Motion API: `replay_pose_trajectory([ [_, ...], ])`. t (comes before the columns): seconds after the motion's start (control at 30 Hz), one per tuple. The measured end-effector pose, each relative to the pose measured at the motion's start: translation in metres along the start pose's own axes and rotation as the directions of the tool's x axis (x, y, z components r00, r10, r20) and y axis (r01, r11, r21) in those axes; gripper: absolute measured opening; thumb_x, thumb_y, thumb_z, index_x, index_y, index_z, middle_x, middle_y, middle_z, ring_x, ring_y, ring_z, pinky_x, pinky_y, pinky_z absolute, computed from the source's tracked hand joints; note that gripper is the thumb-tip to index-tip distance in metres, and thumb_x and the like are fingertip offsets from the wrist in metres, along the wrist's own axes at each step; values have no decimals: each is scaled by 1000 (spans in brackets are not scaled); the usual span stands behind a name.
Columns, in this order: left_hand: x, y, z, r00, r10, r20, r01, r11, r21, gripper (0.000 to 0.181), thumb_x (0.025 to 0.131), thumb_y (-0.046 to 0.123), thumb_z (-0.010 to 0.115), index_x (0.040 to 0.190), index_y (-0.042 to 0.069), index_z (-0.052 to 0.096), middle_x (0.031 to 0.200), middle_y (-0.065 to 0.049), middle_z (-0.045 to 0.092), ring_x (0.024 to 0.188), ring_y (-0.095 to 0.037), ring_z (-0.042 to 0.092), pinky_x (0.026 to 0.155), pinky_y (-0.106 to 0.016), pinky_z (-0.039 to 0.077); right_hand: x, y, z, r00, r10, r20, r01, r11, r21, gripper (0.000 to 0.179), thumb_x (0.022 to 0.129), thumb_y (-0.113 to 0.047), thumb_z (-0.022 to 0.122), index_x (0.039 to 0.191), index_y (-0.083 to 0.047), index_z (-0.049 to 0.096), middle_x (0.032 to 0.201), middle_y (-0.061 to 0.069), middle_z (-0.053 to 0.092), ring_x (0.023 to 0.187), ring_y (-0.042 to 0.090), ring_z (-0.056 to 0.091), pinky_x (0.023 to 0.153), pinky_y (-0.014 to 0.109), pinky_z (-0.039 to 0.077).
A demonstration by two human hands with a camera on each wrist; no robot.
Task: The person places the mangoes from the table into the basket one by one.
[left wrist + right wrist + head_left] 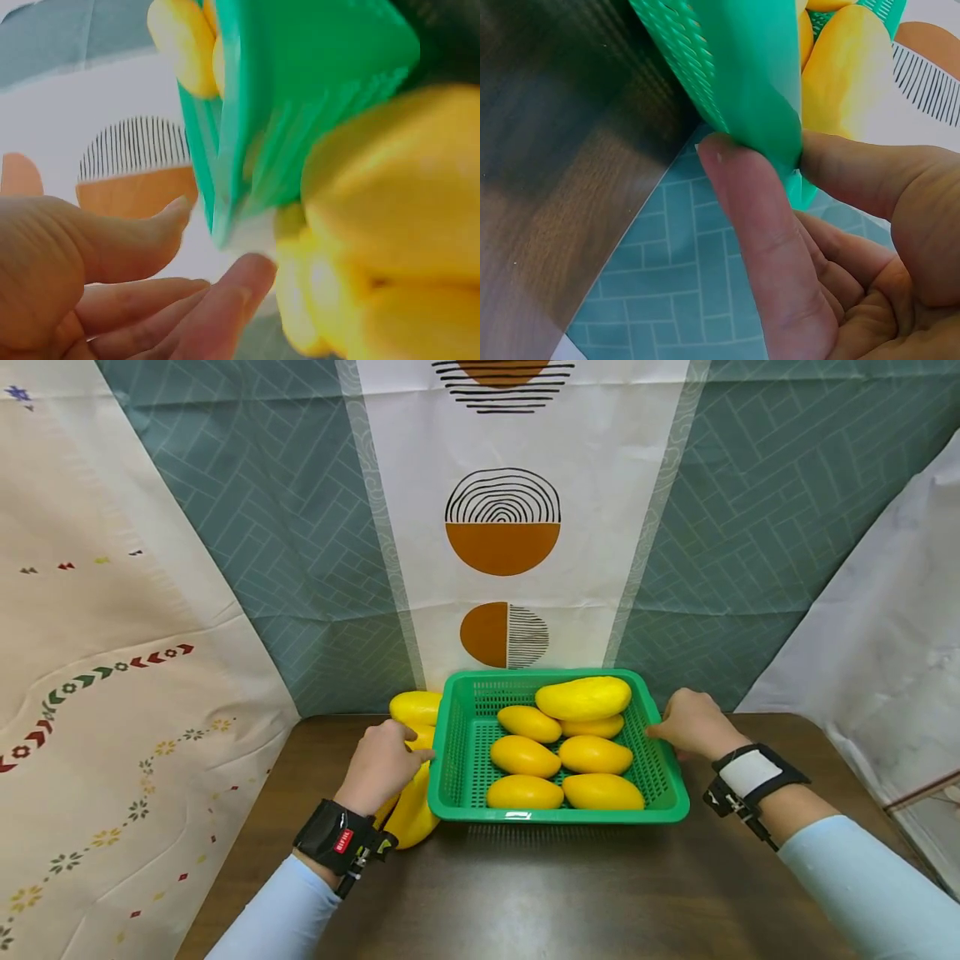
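Observation:
A green plastic basket [558,816] with slotted sides holds several yellow mangoes [525,756]. A larger, longer yellow fruit [583,698] lies on top at its back right. My right hand [693,724] pinches the basket's right rim, with the thumb [855,169] inside and the index finger [761,232] outside. At the left rim is my left hand [382,764], its thumb and fingers apart. In the left wrist view the left thumb [135,244] lies just short of the green rim, and nothing is between thumb and fingers.
More yellow fruits [415,810] are heaped against the basket's left side, partly behind the left hand. All stands on a dark brown wooden table [570,893]. A patterned cloth [510,552] hangs right behind the basket, with pale cloth at both sides.

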State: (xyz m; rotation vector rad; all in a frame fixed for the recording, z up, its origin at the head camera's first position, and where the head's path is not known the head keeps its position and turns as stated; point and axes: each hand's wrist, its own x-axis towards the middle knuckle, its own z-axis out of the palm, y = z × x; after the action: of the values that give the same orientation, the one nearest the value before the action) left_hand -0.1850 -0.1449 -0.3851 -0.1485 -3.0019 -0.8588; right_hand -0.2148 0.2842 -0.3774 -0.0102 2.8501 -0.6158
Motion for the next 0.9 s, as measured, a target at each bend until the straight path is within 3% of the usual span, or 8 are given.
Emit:
replay_pose_trajectory([
  [0.07, 1, -7, -8, 998, 14, -68, -12, 1000, 28, 42, 81, 29, 72, 108, -2, 64, 96, -13, 63, 56, -16, 52, 50, -27, 44, 0, -1, 0, 1000, 1, -2, -1, 1000, 4, 35, 83, -26, 67, 58, -7, 52, 49, 2, 44, 47, 17, 57, 49, 31, 50],
  [0.13, 2, -16, -14, 994, 19, -109, -14, 999, 45, 41, 82, 29, 70, 108, -2, 64, 100, -15, 63, 56, -16, 52, 50, -28, 44, 0, -1, 0, 1000, 1, -1, -1, 1000, 4, 35, 83, -26, 67, 58, -7, 52, 50, 2, 46, 47, 17, 57, 50, 32, 50],
  [0.27, 0, -34, -20, 991, -16, -131, 23, 999, 48, 43, 84, 30, 68, 111, -3, 63, 105, -17, 62, 49, -18, 46, 47, -30, 40, -1, -2, -1, 1000, 11, 3, -11, 1000, 2, 34, 83, -25, 67, 59, -7, 52, 50, 2, 45, 47, 16, 57, 51, 33, 51],
  [0.33, -3, -42, -20, 993, -55, -103, 62, 996, 57, 50, 84, 32, 68, 116, -5, 59, 110, -20, 60, 52, -20, 48, 48, -31, 42, -2, -3, -1, 1000, 14, 1, -14, 1000, 2, 34, 83, -25, 67, 59, -7, 52, 50, 1, 44, 47, 16, 57, 51, 32, 51],
  [0.53, -13, -62, -12, 988, -151, 41, 146, 983, 108, 76, 83, 45, 66, 130, -10, 42, 125, -28, 48, 93, -30, 56, 77, -45, 49, -3, -5, 0, 1000, 16, -8, -16, 1000, -11, 32, 83, -25, 67, 61, -5, 54, 53, 4, 49, 51, 20, 59, 50, 31, 50],
  [0.63, -17, -68, -5, 977, -184, 106, 171, 978, 121, 83, 83, 50, 65, 132, -11, 37, 119, -28, 50, 89, -30, 55, 75, -44, 49, -4, -5, 1, 1000, 22, -10, -23, 1000, -18, 32, 83, -25, 67, 61, -5, 53, 55, 5, 51, 52, 21, 59, 50, 31, 50],
  [0.73, -21, -73, 0, 960, -222, 173, 203, 971, 123, 79, 83, 51, 64, 127, -10, 38, 100, -21, 54, 77, -25, 54, 64, -38, 49, -4, -5, 1, 999, 33, -13, -33, 999, -23, 33, 84, -25, 67, 61, -5, 53, 55, 6, 52, 52, 22, 59, 50, 30, 50],
  [0.9, -25, -78, 6, 933, -263, 245, 240, 963, 122, 77, 83, 54, 62, 120, -8, 36, 83, -13, 49, 69, -23, 52, 56, -33, 46, -4, -6, 2, 999, 35, -10, -36, 999, -23, 31, 84, -25, 67, 65, -4, 56, 60, 9, 56, 53, 22, 60, 50, 30, 50],
])
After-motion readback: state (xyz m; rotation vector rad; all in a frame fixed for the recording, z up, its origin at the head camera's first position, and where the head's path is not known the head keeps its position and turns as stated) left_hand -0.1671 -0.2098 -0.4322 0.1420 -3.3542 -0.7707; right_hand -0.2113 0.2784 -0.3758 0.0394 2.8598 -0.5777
